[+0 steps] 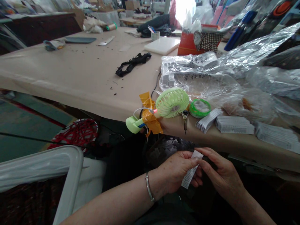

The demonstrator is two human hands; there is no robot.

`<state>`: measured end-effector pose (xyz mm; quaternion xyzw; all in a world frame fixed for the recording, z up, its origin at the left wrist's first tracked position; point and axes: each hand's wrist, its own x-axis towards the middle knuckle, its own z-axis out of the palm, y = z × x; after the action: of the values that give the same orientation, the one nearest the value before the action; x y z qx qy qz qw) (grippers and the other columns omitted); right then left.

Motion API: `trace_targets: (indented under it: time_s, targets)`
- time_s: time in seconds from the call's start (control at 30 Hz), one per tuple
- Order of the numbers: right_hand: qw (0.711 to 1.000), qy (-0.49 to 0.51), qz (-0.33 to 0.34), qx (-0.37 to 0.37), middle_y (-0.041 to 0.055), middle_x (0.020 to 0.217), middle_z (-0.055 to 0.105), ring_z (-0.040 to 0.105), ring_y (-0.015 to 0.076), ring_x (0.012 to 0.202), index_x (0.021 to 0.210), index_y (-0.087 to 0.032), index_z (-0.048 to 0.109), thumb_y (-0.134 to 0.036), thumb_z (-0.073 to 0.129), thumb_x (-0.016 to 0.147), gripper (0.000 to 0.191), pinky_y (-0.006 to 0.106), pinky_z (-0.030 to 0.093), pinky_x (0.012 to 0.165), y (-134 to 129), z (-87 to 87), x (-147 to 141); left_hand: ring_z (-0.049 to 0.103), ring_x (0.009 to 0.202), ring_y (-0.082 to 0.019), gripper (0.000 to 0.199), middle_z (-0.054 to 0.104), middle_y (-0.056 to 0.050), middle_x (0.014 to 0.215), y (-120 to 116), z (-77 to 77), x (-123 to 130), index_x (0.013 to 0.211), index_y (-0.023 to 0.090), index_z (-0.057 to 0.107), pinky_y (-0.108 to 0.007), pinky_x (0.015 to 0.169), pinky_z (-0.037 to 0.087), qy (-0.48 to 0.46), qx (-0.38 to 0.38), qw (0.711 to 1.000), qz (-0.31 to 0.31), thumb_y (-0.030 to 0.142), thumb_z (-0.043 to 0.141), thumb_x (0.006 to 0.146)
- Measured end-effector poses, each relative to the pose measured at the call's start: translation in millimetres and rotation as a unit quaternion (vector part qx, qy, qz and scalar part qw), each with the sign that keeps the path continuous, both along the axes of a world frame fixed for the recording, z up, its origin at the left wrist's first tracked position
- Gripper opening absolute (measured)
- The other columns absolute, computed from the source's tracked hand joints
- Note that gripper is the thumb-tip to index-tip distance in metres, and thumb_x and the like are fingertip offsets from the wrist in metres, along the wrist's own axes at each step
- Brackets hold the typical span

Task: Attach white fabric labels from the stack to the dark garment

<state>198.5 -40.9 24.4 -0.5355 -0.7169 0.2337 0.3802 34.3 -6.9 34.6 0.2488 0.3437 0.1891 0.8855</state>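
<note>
Both hands meet in front of the table's near edge, over a white printed label (pixel 188 178). My left hand (pixel 174 170), with a metal bangle at the wrist, pinches the label between thumb and fingers. Closed at the label's upper end, my right hand (pixel 219 172) holds it by thumb and fingertips. The label hangs at a slant, its lower part showing small print. Dark fabric (pixel 168 148) lies behind the hands, below the table edge. On the table just beyond are stacks of similar labels (pixel 234 124) and a soldering-iron-like tool (pixel 185 120).
A green fan (pixel 172 103) is fixed to the table edge with orange tape (pixel 152 123). Beside it sits a green round tub (pixel 199 108). Plastic bags (pixel 199 75) cover the table's right side. Black cloth (pixel 133 64) lies mid-table (pixel 82 72). A white bin (pixel 77 175) stands at left.
</note>
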Motion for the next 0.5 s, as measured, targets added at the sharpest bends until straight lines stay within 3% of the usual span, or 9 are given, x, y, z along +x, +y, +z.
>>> trace_targets:
  time_s: [0.2,0.33,0.5]
  targets:
    - [0.987,0.106,-0.052,-0.110,0.0044,0.104,0.072,0.069,0.0174,0.092,0.116,-0.024,0.062,-0.033,0.062,0.084,0.033,0.025,0.055,0.082,-2.2,-7.3,0.0,0.054,0.046,-0.008,0.028,0.055,0.002,0.061,-0.1,-2.0,-1.3,0.080,0.014,0.058,-0.019,0.045,0.041,-0.003,0.013,1.000,0.009,0.040,0.066,0.075]
    - [0.950,0.222,-0.087,-0.203,0.0009,0.079,0.069,0.066,0.0135,0.070,0.090,-0.021,0.065,-0.038,0.065,0.082,0.019,0.020,0.054,0.064,2.8,-12.7,-4.0,0.052,0.046,-0.007,0.030,0.053,0.003,0.062,-1.0,-0.5,-2.0,0.077,0.015,0.056,-0.018,0.045,0.039,0.019,0.048,0.998,0.034,0.044,0.063,0.075]
    - [0.930,0.269,-0.099,-0.232,0.0005,0.066,0.065,0.060,0.0123,0.058,0.076,-0.017,0.063,-0.041,0.070,0.077,0.024,0.021,0.051,0.057,12.8,-14.2,-12.8,0.049,0.048,-0.007,0.026,0.052,0.002,0.060,-2.5,-0.4,-0.9,0.072,0.015,0.054,-0.019,0.047,0.039,0.062,0.100,0.991,0.067,0.041,0.056,0.078]
